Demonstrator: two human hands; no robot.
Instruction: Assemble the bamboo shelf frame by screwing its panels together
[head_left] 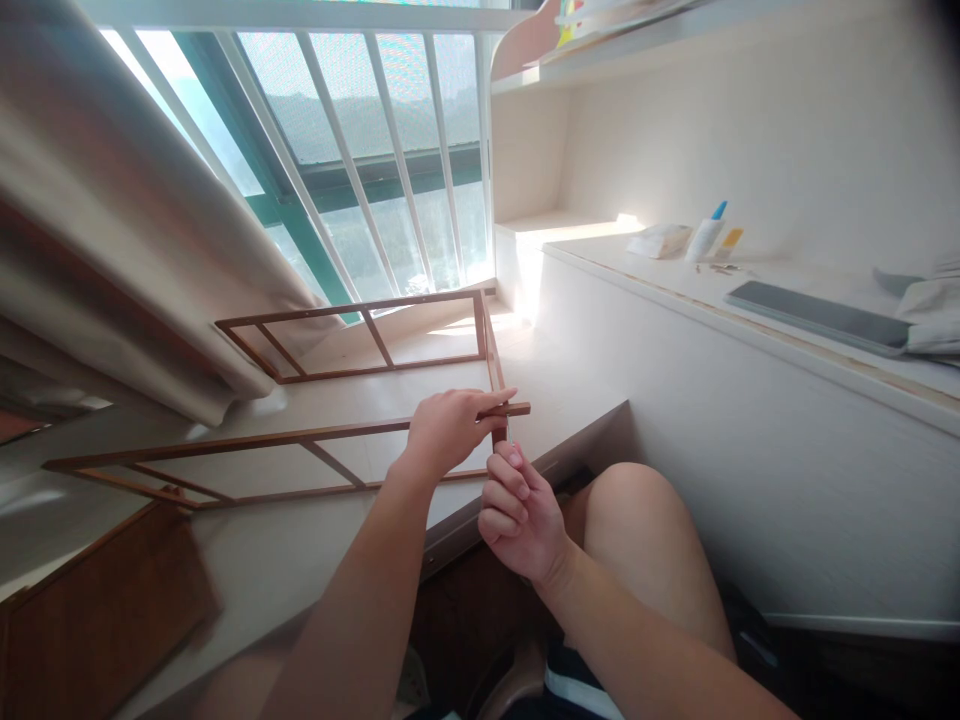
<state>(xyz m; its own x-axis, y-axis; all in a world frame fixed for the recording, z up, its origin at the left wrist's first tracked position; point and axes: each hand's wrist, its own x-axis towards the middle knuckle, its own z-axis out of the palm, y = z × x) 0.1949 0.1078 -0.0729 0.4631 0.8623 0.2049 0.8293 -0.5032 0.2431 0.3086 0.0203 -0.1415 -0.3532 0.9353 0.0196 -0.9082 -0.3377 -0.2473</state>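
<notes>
Near the middle of the picture, our left hand (448,425) pinches the bar end of a brown wooden frame (334,466), which stretches across the centre and left over a pale surface (281,545). Just below, our right hand (523,515), fingers curled, pinches a thin shiny piece (509,430) against that corner; we cannot tell what it is. A white bottle (703,240) stands at upper right.
</notes>
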